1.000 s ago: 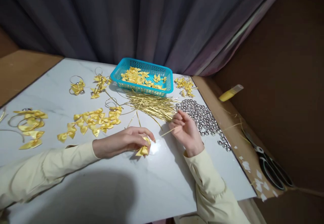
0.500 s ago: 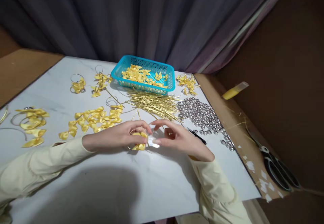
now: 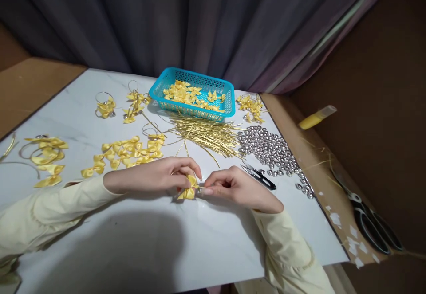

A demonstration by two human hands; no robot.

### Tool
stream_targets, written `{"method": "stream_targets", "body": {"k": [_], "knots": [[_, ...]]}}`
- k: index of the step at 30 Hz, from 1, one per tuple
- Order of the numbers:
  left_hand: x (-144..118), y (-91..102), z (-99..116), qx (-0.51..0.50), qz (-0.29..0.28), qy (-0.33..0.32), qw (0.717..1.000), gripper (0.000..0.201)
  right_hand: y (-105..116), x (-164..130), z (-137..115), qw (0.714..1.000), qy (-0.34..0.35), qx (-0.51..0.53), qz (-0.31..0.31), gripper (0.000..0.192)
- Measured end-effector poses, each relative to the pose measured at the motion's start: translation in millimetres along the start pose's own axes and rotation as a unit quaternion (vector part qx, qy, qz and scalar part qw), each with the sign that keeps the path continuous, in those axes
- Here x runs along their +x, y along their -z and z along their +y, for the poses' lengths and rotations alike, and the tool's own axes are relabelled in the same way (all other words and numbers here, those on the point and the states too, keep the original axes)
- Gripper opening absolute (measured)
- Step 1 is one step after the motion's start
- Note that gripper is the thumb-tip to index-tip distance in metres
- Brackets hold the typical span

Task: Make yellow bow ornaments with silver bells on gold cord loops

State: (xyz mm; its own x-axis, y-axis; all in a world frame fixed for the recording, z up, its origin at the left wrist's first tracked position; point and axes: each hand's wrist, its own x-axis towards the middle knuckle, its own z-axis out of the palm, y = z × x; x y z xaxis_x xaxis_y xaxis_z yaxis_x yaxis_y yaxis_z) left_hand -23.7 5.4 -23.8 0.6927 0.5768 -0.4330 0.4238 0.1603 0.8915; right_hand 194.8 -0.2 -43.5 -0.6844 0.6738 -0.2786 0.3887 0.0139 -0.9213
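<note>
At the front middle of the table, my left hand (image 3: 168, 174) is closed around a yellow ribbon bow (image 3: 187, 194), whose loops stick out below the fingers. To its right, my right hand (image 3: 233, 188) pinches thumb against forefinger on a thin gold tie (image 3: 200, 186) that comes out from the bow. The fingers partly cover the tie, so its far end is hidden. Just beyond both hands lies a bundle of gold ties (image 3: 209, 135). A pair of black thread snips (image 3: 261, 177) rests beside my right hand.
A blue basket (image 3: 159, 91) of yellow bows stands at the back. Silver bells (image 3: 266, 147) are heaped on the right. Loose bows (image 3: 123, 152) and finished-looking bunches (image 3: 105, 107) lie left. Scissors (image 3: 369, 225) and a yellow tube (image 3: 316, 117) sit near the right edge.
My right hand has closed from a loose, parted shape into a pinch on the gold tie. The bow in my left hand has turned and shows more. The view has shifted slightly.
</note>
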Motion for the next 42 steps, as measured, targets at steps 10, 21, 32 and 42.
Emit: {"method": "stream_targets", "body": {"k": [10, 21, 32, 42], "knots": [[-2, 0.5, -7, 0.011, -0.028, -0.025, 0.999, 0.023, -3, -2, 1, 0.999, 0.009, 0.004, -0.030, 0.026], [-8, -1.3, -4, 0.083, -0.001, -0.085, 0.993, 0.021, -6, 0, -2, 0.995, 0.009, 0.064, -0.081, 0.026], [-10, -1.1, -1, 0.067, 0.013, -0.101, 0.993, 0.017, -12, 11, 8, 0.945, 0.021, 0.231, -0.232, 0.028], [-10, 0.9, -2, 0.093, 0.016, -0.095, 0.991, 0.017, -16, 14, 14, 0.969, 0.014, 0.207, -0.131, 0.028]]}}
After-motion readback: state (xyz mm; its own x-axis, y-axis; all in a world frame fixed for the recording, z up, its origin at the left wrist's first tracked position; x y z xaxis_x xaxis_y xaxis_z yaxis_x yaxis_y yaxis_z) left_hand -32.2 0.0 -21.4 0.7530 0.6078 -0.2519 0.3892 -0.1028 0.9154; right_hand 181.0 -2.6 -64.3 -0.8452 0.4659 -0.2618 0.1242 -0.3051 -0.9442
